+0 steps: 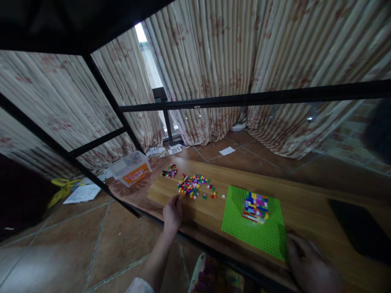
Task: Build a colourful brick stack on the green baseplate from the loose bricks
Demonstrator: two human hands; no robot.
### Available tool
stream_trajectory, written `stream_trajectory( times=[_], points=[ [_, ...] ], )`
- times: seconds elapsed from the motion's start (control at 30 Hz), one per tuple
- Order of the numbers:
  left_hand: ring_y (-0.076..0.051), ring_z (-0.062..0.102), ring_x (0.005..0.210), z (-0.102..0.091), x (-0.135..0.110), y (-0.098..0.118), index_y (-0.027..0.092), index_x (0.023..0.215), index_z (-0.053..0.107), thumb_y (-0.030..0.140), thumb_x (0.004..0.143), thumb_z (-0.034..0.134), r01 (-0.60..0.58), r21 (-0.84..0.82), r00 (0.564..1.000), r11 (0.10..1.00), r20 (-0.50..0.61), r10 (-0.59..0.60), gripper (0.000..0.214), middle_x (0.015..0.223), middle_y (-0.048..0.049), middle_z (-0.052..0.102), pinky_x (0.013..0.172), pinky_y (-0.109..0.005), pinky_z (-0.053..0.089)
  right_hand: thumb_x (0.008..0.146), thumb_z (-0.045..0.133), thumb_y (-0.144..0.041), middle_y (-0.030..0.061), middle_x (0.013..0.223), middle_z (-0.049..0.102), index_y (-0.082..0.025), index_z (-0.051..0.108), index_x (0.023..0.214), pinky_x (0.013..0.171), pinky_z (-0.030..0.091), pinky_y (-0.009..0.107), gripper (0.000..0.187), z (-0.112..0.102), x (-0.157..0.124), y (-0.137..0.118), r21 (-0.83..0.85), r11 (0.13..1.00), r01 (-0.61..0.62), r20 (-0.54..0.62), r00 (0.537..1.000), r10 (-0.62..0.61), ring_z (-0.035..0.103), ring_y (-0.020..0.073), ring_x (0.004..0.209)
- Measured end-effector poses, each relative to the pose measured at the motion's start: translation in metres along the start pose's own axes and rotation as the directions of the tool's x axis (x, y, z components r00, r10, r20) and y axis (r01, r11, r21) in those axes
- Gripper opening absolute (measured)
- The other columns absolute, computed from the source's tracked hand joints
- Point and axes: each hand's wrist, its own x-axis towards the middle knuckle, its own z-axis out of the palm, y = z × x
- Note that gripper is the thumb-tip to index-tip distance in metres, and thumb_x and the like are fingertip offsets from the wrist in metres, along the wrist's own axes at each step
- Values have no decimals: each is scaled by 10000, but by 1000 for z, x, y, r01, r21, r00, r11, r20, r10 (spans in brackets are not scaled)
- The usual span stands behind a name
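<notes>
My left hand (172, 212) rests on the wooden table (305, 203) just short of a loose pile of small coloured bricks (192, 186); its fingers are curled, and I cannot make out anything in them. A green baseplate (241, 228) lies to the right with a multicoloured brick block (255, 206) built on it. My right hand (308, 264) lies flat at the plate's near right corner, fingers spread on the table edge.
A second small heap of bricks (170, 171) sits at the table's far left end. A clear plastic box with an orange label (132, 168) stands on the tiled floor beside papers (82, 193). Black frame bars (244, 98) cross the view before curtains. A dark pad (360, 230) lies at right.
</notes>
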Motion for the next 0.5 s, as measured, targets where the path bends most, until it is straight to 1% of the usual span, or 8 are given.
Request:
stream_trajectory(
  times=[0.03,0.13,0.2,0.27,0.3,0.37,0.4,0.5],
  points=[
    [-216,666,906,-3,11,-7,190,1041,664,162,844,458,17,95,1000,995,-20,-15,286,983,-89,706,816,-330,520,853,442,-389,76,873,689,-257,630,939,560,485,352,245,-2,1,0,32,999,-4,-6,1000,4,645,239,661],
    [-229,652,915,-3,45,-22,159,1018,667,85,796,458,38,148,999,988,-35,-33,313,989,-118,680,817,-340,515,859,426,-394,86,840,682,-266,658,936,597,495,379,276,-13,1,-12,113,994,3,-49,999,2,649,259,700],
    [-232,636,952,3,66,-29,144,1037,657,56,781,455,36,165,999,986,-37,-31,338,1028,-130,659,848,-343,501,868,428,-388,93,856,682,-262,670,934,658,507,385,281,-20,1,-37,198,979,45,-52,998,-35,655,259,754],
    [-243,614,988,11,81,-34,121,1064,641,45,782,445,38,186,999,982,-41,-31,352,1067,-150,635,873,-356,485,877,456,-372,75,911,688,-265,665,956,728,520,350,248,-19,3,-75,292,951,104,6,994,-111,660,229,817],
    [-252,602,1003,15,86,-36,110,1074,634,46,786,442,39,197,999,980,-42,-31,352,1078,-160,625,883,-367,478,885,474,-357,57,930,686,-271,656,970,741,524,319,218,-16,6,-96,314,942,121,22,991,-135,660,202,825],
    [-269,573,1035,22,92,-40,96,1080,625,54,793,440,32,215,999,976,-39,-24,343,1093,-174,610,907,-388,461,903,473,-310,50,964,678,-267,647,990,752,526,299,199,-1,19,-139,441,892,97,176,965,-192,652,186,870],
    [-273,559,1052,25,92,-41,98,1079,623,55,795,440,21,222,999,975,-34,-14,341,1097,-173,605,924,-394,450,911,460,-290,51,959,676,-263,644,1003,750,526,303,207,10,29,-159,477,875,82,214,955,-206,648,188,881],
    [-272,528,1079,31,90,-43,111,1063,623,67,797,451,-17,232,1000,972,-20,23,320,1110,-160,594,968,-393,420,908,426,-221,66,973,667,-234,641,1013,826,506,349,239,49,70,-202,508,857,82,254,937,-241,632,208,926]
  ],
)
